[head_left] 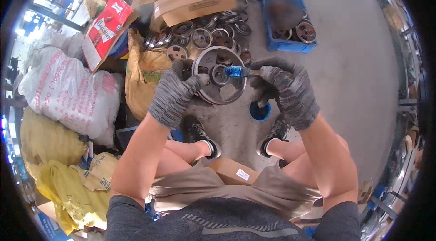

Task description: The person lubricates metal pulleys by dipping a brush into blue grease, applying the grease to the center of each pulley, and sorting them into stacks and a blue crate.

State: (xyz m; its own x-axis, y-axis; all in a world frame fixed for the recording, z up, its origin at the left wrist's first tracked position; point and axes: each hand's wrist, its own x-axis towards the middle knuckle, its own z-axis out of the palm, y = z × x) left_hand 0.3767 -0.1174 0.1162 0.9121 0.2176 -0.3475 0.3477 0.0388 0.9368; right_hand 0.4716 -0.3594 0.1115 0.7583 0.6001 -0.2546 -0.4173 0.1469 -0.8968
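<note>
My left hand (176, 92), in a grey knit glove, grips the left rim of a metal pulley wheel (212, 90) with spokes and a round hub. The wheel is held up in front of me, its face turned toward me. In the matching glove, my right hand (290, 87) is closed around the handle of a small paintbrush (237, 71). Blue paint covers the brush's tip, which is at the hub's right side; I cannot tell whether it touches. Below the right hand, on the floor, stands a small blue-rimmed cup (260, 112) with dark blue inside.
Many similar wheels (201, 38) lie piled ahead, beside a cardboard box (197, 1). A blue crate (290, 45) with more wheels stands at the far right. White sacks (72, 91) and yellow sacks (56, 186) crowd the left. A small carton (234, 171) is between my legs.
</note>
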